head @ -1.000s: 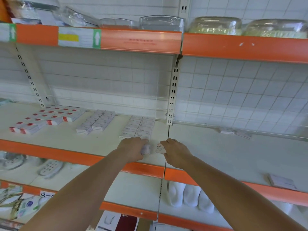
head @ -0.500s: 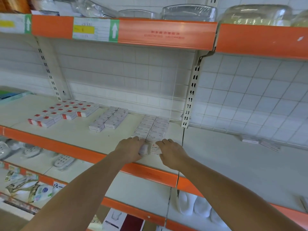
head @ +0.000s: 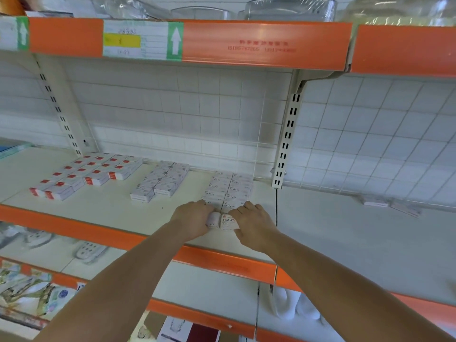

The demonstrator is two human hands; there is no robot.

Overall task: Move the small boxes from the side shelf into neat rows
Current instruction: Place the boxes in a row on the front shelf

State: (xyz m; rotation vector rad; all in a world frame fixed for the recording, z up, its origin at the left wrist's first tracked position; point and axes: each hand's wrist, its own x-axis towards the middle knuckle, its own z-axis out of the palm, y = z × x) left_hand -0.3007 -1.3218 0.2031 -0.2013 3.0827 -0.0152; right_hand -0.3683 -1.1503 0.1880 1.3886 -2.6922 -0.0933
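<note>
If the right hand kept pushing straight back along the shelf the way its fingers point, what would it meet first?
Probably the right row of staple boxes directly beyond the right hand, which holds a STAPLES box at the row's front end. The gap, if any, is unclear.

We reach both bare forearms forward, our left hand [head: 195, 218] and right hand [head: 253, 224] close together, knuckles up, fingers curled and pinching.

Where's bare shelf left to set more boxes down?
Bare patches: right bay beyond the upright, and between the middle box block and staples rows. Crowded where left hand and right hand hold the front boxes.
</note>
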